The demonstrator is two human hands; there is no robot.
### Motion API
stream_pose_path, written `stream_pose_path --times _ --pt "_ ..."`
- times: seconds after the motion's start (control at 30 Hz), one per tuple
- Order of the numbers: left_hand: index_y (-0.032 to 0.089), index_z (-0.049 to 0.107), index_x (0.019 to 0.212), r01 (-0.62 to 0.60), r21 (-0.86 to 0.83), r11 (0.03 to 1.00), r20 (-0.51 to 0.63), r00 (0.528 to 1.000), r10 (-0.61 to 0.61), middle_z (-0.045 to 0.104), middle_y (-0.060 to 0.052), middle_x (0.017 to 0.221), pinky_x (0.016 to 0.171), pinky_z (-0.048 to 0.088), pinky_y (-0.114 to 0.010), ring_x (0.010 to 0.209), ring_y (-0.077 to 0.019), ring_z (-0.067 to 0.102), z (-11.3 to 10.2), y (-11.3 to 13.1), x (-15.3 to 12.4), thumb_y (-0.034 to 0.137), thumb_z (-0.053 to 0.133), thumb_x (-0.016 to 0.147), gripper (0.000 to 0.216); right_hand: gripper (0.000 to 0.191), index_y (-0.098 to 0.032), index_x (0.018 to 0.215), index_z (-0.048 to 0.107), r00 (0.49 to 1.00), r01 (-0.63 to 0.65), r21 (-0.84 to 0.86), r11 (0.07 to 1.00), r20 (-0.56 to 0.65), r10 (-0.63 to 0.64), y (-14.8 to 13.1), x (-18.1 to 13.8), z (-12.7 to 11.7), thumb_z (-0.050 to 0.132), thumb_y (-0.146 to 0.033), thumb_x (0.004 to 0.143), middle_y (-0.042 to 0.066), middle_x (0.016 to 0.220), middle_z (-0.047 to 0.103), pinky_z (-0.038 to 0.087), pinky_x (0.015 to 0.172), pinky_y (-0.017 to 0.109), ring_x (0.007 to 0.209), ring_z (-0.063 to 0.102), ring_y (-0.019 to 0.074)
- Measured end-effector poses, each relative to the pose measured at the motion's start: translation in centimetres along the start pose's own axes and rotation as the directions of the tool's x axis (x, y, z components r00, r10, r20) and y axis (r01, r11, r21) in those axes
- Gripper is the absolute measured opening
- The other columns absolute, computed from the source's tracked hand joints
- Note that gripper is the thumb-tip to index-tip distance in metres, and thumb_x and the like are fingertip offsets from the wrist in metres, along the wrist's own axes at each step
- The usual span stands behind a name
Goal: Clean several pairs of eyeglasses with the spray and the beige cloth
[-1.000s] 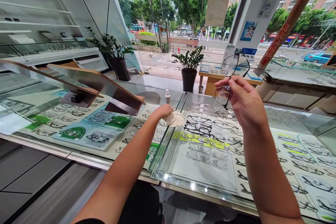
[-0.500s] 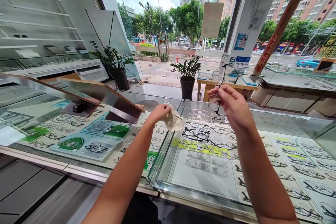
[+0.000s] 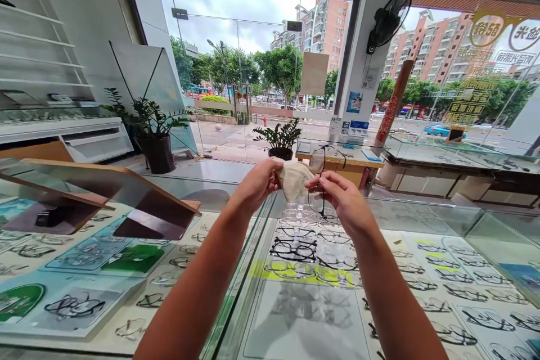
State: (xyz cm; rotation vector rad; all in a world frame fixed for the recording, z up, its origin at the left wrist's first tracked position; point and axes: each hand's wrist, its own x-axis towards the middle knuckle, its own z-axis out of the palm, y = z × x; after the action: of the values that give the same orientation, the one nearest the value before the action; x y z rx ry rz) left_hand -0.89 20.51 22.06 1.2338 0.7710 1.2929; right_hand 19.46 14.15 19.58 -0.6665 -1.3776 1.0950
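left hand (image 3: 258, 181): fingers pinched on a beige cleaning cloth (image 3: 295, 180) | right hand (image 3: 340, 198): fingers pinched on thin dark-rimmed glasses (image 3: 317, 177), held upright | cloth sits between both hands, touching the glasses | under the hands: glass display counter (image 3: 405, 219) with rows of glasses | potted plant (image 3: 279, 139) beyond the hands

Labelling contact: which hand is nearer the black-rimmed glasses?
Right. The right hand pinches the glasses by the frame; the left hand sits just left of them, gripping the cloth.
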Motion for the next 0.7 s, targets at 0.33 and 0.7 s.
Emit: stream_pose_path --times 0.33,0.7 --pt "0.019 0.055 0.079 -0.208 -0.061 0.976 0.157 0.964 0.215 0.052 0.004 0.072 0.064 0.041 -0.024 0.066 -0.0111 0.047 1.5 -0.8 -1.1 0.031 0.071 0.069 0.022 0.027 -0.023 0.087 0.076 0.997 -0.076 0.007 0.997 0.015 0.076 1.1 0.6 0.8 0.078 -0.050 0.088 0.005 0.101 0.077 0.046 0.091 0.037 0.098 0.065 0.0222" --pt "0.019 0.055 0.072 -0.297 -0.015 0.955 0.135 0.946 0.296 0.050 0.002 0.072 0.060 0.039 -0.024 0.065 -0.0115 0.045 0.7 -1.6 -1.0 0.039 0.069 0.082 0.027 0.027 -0.023 0.089 0.076 0.995 -0.059 -0.040 0.997 0.083 0.062 1.8 0.4 1.6 0.075 -0.049 0.092 0.004 0.097 0.074 0.045 0.092 0.035 0.095 0.062 0.0207"
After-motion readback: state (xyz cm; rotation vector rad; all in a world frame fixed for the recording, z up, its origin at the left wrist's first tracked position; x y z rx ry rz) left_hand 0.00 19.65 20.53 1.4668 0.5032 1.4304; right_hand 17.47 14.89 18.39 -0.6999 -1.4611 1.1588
